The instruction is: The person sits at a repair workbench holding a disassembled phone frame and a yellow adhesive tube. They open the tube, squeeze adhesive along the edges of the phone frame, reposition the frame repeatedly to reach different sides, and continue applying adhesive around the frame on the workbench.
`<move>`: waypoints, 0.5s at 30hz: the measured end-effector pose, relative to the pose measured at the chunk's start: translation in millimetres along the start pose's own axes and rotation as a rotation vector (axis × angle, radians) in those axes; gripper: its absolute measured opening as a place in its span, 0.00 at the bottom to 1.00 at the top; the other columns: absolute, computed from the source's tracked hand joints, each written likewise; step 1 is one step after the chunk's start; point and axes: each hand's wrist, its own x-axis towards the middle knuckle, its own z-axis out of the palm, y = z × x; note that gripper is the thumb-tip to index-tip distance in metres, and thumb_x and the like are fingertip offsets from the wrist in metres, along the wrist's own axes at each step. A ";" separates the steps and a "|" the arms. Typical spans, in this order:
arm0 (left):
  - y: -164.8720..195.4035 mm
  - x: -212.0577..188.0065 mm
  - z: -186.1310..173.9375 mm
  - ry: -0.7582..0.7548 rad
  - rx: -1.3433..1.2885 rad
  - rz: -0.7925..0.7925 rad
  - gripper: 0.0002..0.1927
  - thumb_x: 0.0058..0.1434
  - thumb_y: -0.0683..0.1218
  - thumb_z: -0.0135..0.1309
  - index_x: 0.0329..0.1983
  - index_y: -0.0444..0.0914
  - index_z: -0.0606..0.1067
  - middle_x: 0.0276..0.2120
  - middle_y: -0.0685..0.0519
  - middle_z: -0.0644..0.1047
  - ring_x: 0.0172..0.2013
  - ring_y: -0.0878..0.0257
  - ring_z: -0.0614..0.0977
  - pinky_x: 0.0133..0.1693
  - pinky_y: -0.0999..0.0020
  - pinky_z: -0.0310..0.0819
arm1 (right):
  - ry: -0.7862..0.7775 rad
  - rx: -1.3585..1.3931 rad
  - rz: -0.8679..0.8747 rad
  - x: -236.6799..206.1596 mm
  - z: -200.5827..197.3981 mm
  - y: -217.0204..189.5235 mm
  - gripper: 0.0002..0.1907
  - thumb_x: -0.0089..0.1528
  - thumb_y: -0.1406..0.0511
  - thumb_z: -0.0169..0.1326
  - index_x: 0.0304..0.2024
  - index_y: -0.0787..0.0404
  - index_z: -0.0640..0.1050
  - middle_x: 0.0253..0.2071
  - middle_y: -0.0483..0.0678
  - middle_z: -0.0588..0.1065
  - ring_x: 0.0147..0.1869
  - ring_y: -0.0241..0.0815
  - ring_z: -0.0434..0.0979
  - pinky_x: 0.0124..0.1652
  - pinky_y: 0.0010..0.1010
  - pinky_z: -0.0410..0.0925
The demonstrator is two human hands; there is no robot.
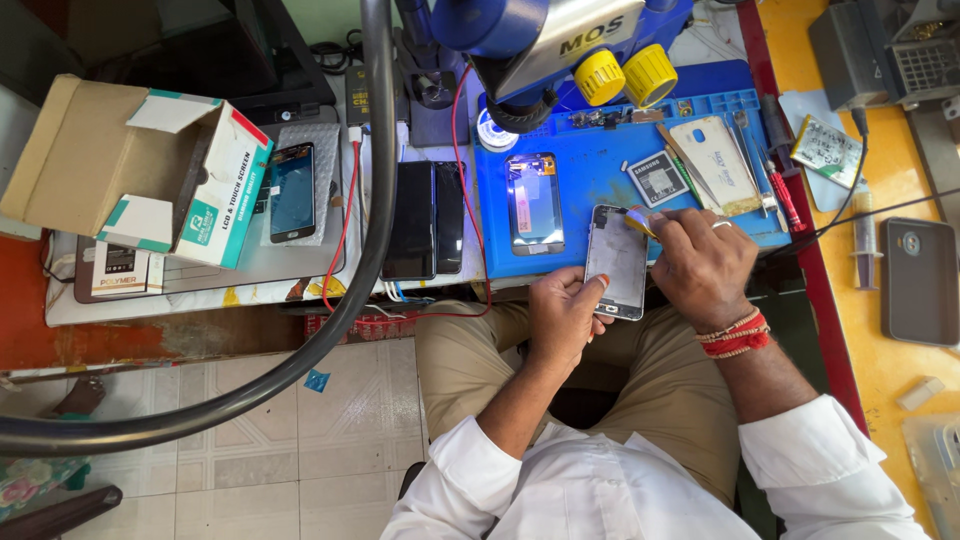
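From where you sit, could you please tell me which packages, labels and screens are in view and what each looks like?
Open cardboard box: far left, white and teal, flaps up.
Small card package: below the box, white with dark print.
Phone screen: beside the box, dark blue glass.
Two dark phones: centre, black, side by side.
Display panel: on blue mat, glossy, purple-tinted.
Battery: on the mat, black with white label.

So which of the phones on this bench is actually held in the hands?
The grey opened phone body at the blue mat's front edge: left hand grips it, right hand works its top. The others lie untouched.
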 end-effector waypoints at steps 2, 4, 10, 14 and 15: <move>0.3 -0.3 0.5 -0.004 0.001 0.011 0.08 0.64 0.40 0.56 0.35 0.28 0.78 0.21 0.48 0.79 0.15 0.70 0.78 0.13 0.77 0.62 | 0.000 -0.002 -0.002 -0.4 -1.0 0.6 0.15 0.50 0.75 0.59 0.40 0.59 0.80 0.37 0.44 0.77 0.36 0.44 0.76 0.34 0.36 0.67; 0.4 -0.1 0.9 -0.006 0.001 0.034 0.08 0.64 0.40 0.56 0.34 0.27 0.77 0.21 0.48 0.80 0.15 0.69 0.78 0.13 0.77 0.63 | 0.004 0.001 -0.004 -0.8 -1.3 0.8 0.16 0.50 0.75 0.58 0.40 0.59 0.80 0.37 0.44 0.77 0.36 0.43 0.76 0.34 0.36 0.66; -0.5 -0.9 1.7 0.008 0.022 0.031 0.09 0.64 0.40 0.56 0.33 0.27 0.77 0.20 0.49 0.79 0.15 0.69 0.78 0.12 0.77 0.63 | 0.017 0.009 -0.001 -3.4 -1.3 2.4 0.16 0.50 0.75 0.58 0.40 0.59 0.80 0.37 0.44 0.77 0.37 0.44 0.76 0.35 0.36 0.67; -0.9 -1.0 2.4 -0.004 0.014 0.026 0.09 0.64 0.40 0.56 0.33 0.27 0.77 0.20 0.49 0.79 0.15 0.69 0.77 0.12 0.77 0.62 | 0.008 -0.008 0.005 -5.0 -1.6 4.3 0.15 0.51 0.76 0.58 0.40 0.58 0.79 0.37 0.44 0.76 0.38 0.43 0.77 0.35 0.36 0.67; -1.0 -1.0 2.5 -0.005 0.013 0.023 0.08 0.64 0.40 0.56 0.34 0.28 0.78 0.20 0.50 0.79 0.14 0.70 0.77 0.12 0.77 0.62 | -0.001 -0.015 -0.001 -5.3 -1.8 4.7 0.14 0.52 0.76 0.58 0.39 0.59 0.79 0.37 0.44 0.76 0.37 0.43 0.77 0.35 0.36 0.66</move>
